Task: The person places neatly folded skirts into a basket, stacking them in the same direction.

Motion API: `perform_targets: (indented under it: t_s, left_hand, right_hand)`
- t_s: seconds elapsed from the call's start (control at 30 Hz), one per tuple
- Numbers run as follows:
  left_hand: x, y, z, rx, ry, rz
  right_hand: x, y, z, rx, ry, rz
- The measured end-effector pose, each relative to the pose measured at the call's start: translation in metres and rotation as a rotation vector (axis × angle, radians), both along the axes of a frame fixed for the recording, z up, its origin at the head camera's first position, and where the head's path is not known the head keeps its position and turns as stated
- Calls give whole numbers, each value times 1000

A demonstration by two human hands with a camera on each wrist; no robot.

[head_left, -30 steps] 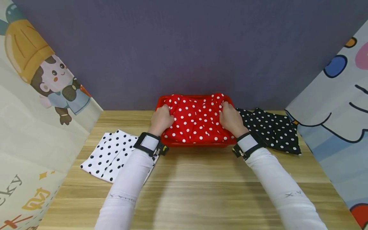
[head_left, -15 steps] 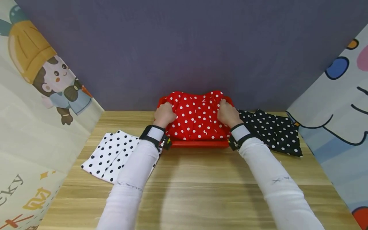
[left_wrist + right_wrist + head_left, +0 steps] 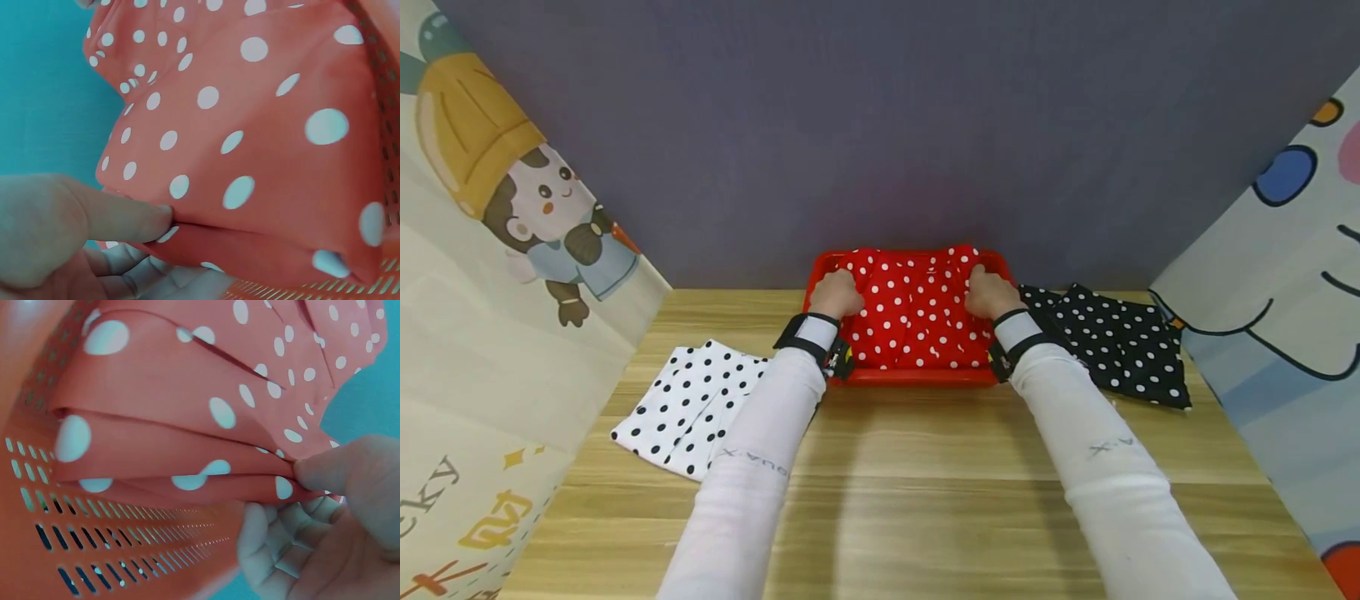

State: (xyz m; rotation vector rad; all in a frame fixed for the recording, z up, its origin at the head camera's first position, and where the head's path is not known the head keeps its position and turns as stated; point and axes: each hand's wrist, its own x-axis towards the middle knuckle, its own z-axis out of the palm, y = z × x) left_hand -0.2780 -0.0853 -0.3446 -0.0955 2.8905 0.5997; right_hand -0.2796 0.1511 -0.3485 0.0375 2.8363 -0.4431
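Observation:
A folded red cloth with white polka dots [image 3: 913, 312] lies within a red slotted plastic basket [image 3: 917, 377]. My left hand [image 3: 837, 294] grips the cloth's left side. In the left wrist view, the left thumb [image 3: 134, 219] presses on top of the folded layers while the fingers lie underneath. On the opposite side my right hand [image 3: 990, 294] pinches the cloth. The right wrist view shows its thumb [image 3: 325, 472] over the stacked folds and curled fingers below, beside the slotted basket wall [image 3: 125, 531].
A folded white cloth with black dots [image 3: 700, 408] lies on the wooden table [image 3: 925, 500] at the left, partly behind the left sleeve. At the right lies a folded black cloth with white dots [image 3: 1120, 342]. A dark grey wall [image 3: 880, 125] rises right behind the basket.
Both hands have come slightly closer together with the red cloth. It rose a little by half a second ago and has since sunk lower into the basket. The front rim shows more.

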Motion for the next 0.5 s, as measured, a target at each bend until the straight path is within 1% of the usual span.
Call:
perform_targets:
  t_s: [0.13, 0.23, 0.3, 0.4, 0.5]
  left_hand:
    - [-3, 1, -3, -22, -57, -31]
    - [-6, 2, -7, -37, -99, -43]
    - [-8, 2, -10, -40, -123, -36]
    - [-10, 3, -14, -48, -142, -36]
    - [-9, 4, -15, -49, -152, -42]
  right_hand:
    - [0, -2, -2, -20, -66, -21]
    - [0, -2, -3, -5, -96, -2]
    - [-1, -2, -4, 8, -107, 18]
    - [-3, -2, -5, 10, -120, 40]
    - [-6, -1, -7, -13, -146, 46]
